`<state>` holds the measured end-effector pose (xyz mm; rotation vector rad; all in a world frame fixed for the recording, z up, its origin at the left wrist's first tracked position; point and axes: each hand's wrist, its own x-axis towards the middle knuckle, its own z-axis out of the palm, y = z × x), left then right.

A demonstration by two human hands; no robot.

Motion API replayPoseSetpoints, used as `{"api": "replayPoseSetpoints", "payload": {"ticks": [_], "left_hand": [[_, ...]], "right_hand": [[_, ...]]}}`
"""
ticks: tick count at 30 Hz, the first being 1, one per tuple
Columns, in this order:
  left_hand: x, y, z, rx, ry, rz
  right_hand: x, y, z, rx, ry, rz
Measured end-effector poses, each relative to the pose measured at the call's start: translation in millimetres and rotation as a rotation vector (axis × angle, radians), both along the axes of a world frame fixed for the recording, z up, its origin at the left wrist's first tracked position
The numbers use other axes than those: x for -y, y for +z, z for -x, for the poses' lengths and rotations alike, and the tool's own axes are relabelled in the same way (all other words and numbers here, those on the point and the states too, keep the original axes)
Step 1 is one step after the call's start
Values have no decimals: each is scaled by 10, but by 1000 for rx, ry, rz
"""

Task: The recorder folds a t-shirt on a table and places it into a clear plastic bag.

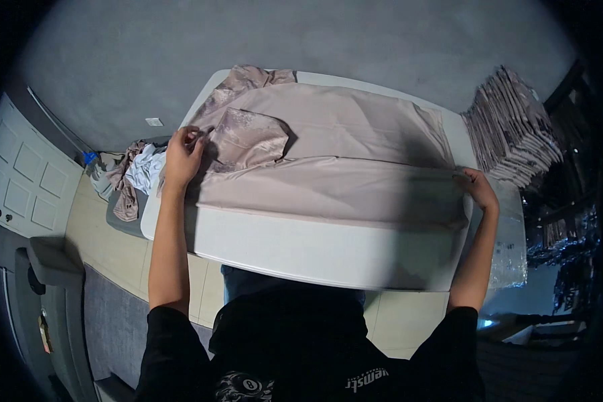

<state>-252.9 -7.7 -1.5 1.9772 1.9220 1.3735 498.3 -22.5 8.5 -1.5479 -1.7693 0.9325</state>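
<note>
A dusty-pink garment (375, 127) lies spread across the white table, its near side folded over in a long strip. A patterned, shinier part, which looks like a sleeve (248, 137), is turned in over the left end. My left hand (185, 157) is closed at that left end, its thumb and fingers pinched together at the cloth edge. At the far right end, my right hand (481, 189) grips the folded strip's corner between thumb and fingers. Both forearms reach in from below, one on each side of the table. Shadow darkens the right part of the strip.
The white table (295, 244) has rounded corners. At its right stands a stack of folded patterned garments (512, 130) beside a plastic-wrapped package (509, 234). Left of it, loose white and pink cloths (144, 171) lie in a heap. A white door (30, 167) and grey sofa (60, 315) are further left.
</note>
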Motion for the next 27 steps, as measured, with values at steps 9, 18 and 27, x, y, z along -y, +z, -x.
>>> {"api": "replayPoseSetpoints", "payload": {"ticks": [9, 18, 27], "left_hand": [[307, -55, -67, -206, -8, 14], [240, -90, -37, -305, 17, -64], [81, 97, 121, -233, 40, 207]], "right_hand": [[181, 14, -120, -65, -165, 63], [343, -363, -120, 297, -269, -72], [477, -410, 33, 182, -321, -135]]}}
